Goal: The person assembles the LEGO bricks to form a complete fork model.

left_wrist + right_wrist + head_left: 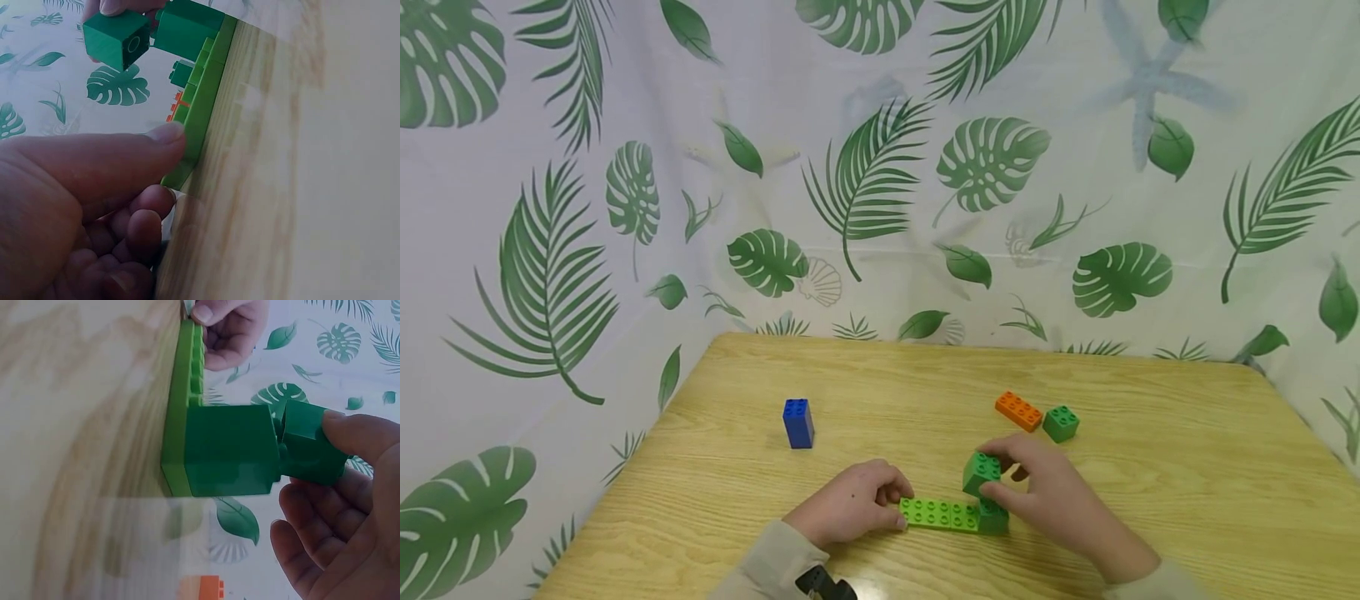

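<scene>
A light green row of flat toy bricks [937,514] lies on the table, and a green brick [231,450] sits on its right end. My left hand [862,502] pinches the row's left end between thumb and fingers. In my right hand [1054,498], thumb and fingers grip a second green brick [982,474]. That brick is tilted, just above the studs of the seated one. The left wrist view shows the hollow underside of the held brick [117,40]. Whether the two green bricks touch, I cannot tell.
Beyond my right hand lie an orange brick [1018,411] and another green brick [1061,423], close together. A tall blue block [798,423] stands upright at the left of the wooden table [880,379]. Leaf-printed cloth [895,175] hangs behind the table.
</scene>
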`<state>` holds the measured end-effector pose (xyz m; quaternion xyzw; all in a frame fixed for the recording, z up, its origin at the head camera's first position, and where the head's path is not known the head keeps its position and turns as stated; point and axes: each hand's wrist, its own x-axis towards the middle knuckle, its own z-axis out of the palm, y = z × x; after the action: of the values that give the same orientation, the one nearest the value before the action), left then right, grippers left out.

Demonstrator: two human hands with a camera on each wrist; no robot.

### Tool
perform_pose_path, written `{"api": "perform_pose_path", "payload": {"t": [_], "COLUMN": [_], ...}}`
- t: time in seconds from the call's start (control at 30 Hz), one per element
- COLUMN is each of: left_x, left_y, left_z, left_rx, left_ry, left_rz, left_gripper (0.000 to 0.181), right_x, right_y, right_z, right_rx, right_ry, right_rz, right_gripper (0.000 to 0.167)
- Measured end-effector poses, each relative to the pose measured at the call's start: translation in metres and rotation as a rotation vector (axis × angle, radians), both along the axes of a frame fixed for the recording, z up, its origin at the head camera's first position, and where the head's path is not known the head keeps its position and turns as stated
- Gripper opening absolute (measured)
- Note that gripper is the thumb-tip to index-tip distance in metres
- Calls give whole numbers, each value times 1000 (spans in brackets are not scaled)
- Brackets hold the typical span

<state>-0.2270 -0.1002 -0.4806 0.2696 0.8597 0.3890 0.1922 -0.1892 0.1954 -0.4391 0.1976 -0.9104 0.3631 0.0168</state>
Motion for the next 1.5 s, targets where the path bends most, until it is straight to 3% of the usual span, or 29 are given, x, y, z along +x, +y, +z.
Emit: {"api": "perform_pose_path", "payload": {"t": [0.53, 1.17, 1.5], "left_x": [-1, 0, -1], "left_y": [0, 1, 1], "left_z": [-2, -4, -1], "left_rx": [1, -4, -15], "left_ry": [4, -1, 16], "left_rz": [-1, 3, -2], "left_gripper": [23, 23, 24], "right_x": [0, -2, 0], "right_y": [-19, -25, -28], "right_z": [-16, -28, -29], "right_rx": [34, 59, 78], "right_ry": [-13, -154, -116], "right_rz": [98, 81, 72], "right_gripper": [40, 39, 36]}}
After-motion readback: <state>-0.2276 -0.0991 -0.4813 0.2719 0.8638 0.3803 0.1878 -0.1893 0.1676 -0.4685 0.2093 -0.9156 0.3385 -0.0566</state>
